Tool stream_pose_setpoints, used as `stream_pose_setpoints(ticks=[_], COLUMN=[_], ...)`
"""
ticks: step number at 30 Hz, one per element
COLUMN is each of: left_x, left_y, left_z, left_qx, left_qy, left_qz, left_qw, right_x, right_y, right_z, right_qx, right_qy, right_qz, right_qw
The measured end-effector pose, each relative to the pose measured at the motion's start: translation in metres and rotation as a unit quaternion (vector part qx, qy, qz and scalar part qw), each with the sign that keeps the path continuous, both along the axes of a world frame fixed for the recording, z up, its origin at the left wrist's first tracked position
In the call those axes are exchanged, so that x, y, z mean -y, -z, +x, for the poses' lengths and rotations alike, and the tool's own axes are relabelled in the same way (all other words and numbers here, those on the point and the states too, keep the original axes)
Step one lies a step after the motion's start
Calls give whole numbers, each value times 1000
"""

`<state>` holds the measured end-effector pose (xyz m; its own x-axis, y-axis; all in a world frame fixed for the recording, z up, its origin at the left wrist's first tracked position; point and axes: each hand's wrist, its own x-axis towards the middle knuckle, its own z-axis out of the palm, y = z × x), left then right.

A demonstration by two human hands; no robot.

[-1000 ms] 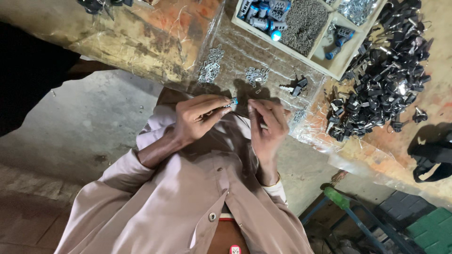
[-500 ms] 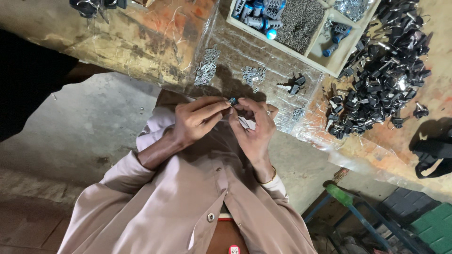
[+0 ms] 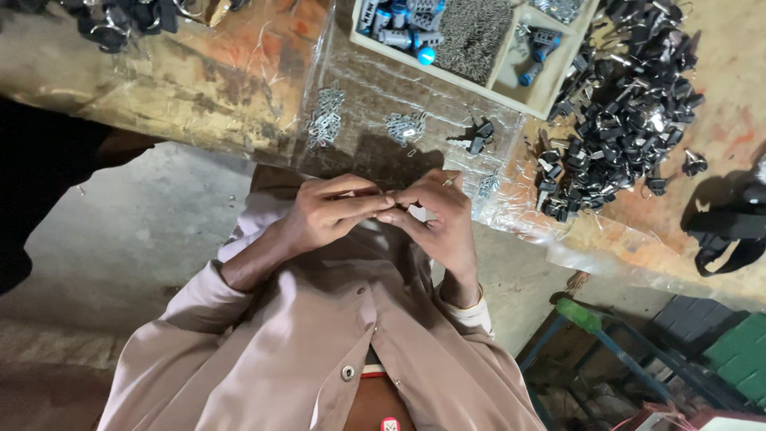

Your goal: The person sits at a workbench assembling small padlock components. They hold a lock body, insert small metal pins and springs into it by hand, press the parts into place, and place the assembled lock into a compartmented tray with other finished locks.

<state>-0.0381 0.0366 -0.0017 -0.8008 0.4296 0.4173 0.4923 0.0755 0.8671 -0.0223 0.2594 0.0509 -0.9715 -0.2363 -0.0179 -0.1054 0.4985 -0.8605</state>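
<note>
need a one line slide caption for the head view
Left hand and right hand meet fingertip to fingertip at a plastic-covered bench, beside a heap of black parts and a compartment tray.

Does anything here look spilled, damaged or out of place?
Yes. The black parts lie in a loose heap beside the compartment tray, not inside it. The clear plastic sheet is crumpled.

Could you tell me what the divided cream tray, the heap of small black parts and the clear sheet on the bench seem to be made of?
The divided cream tray looks like painted wood or plastic: matte, thick walls; I cannot tell which. The heap of small black parts appears to be moulded plastic with some metal, given dull black bodies and silvery glints. The clear sheet looks like thin plastic film: glossy, wrinkled, transparent.
</note>
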Motion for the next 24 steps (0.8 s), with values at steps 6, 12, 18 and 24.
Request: stream_pose_setpoints(ticks=[6,12,18,24], left_x=[-9,-14,-15,-17], left_y=[-5,-7,-4,0], left_z=[0,1,2,1], left_qx=[55,81,128,99], left_qy=[-19,-63,-67,-77], left_qz=[20,33,62,55], left_qw=[998,994,988,991], right_x=[-31,-49,-41,-19], right_y=[-5,11,32,16], right_z=[-12,-8,14,17], right_qx=[-162,-185,41,71], right_qy=[183,168,173,134], right_qz=[318,-112,-432,-222], right_qw=[916,962,884,963])
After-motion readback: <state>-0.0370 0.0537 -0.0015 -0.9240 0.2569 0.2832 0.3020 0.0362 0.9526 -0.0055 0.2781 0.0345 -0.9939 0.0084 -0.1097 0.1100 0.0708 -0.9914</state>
